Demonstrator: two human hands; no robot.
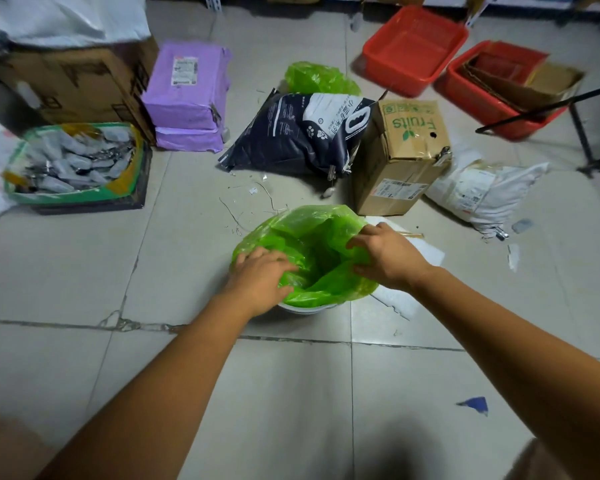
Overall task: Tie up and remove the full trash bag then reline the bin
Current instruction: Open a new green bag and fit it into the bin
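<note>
Green liner (312,233) sits in white bin (305,309), frame centre; left hand (260,273) grips film at left rim, right hand (387,254) pinches right edge, likely spreading it over the rim; second green bag (319,79) lies upper centre.

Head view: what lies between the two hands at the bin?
In the head view, only the open mouth of the green liner lies between the left hand and right hand, sagging into the white bin.
</note>
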